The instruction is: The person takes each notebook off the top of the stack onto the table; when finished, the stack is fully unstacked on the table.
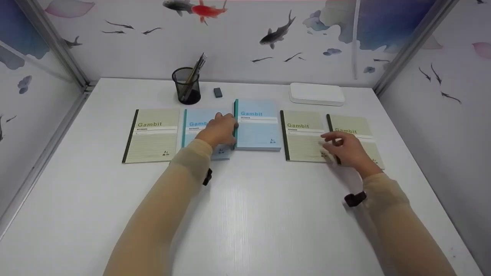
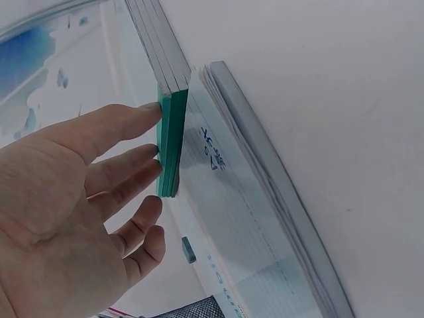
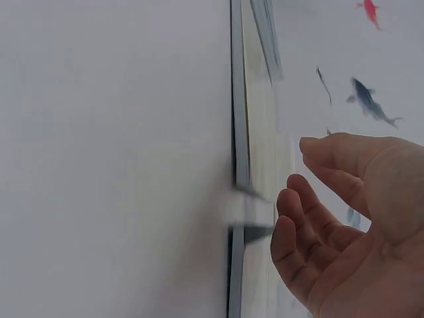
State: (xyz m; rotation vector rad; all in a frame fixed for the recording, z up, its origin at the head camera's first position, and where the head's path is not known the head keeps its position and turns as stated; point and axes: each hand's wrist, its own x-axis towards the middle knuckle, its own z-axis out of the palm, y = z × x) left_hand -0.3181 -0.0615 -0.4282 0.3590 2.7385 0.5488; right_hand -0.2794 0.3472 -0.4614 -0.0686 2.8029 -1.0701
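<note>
Blue stack [image 1: 257,134] is sitting mid-row, and it's just to the right of the left hand [image 1: 220,129], basically at the fingertips. That's the relation I'd say any move hinges on here. The long axis runs away from the person, pretty much straight, with the green spine [image 2: 172,142] down its left side, right where that hand is.

Left hand is easily the nearer one. In the left wrist view its thumb and fingers are spread out along the spine, thumb toward the near end, all on the same side, so nothing's pinched. Looks like contact to me, but can't tell if they're pushing or just resting. The palm side faces the stack, and the hand is over part of the blue notebook [image 1: 197,119] to the left.

Right hand [image 1: 345,149] is off on the other side, well apart from the stack, with a green notebook [image 1: 305,143] in between. It's above the neighboring edges of that one and the end notebook [image 1: 362,134], fingers loosely bent, thumb held away, nothing in it. From over there the stack lies to the left and a bit farther from the person.
</note>
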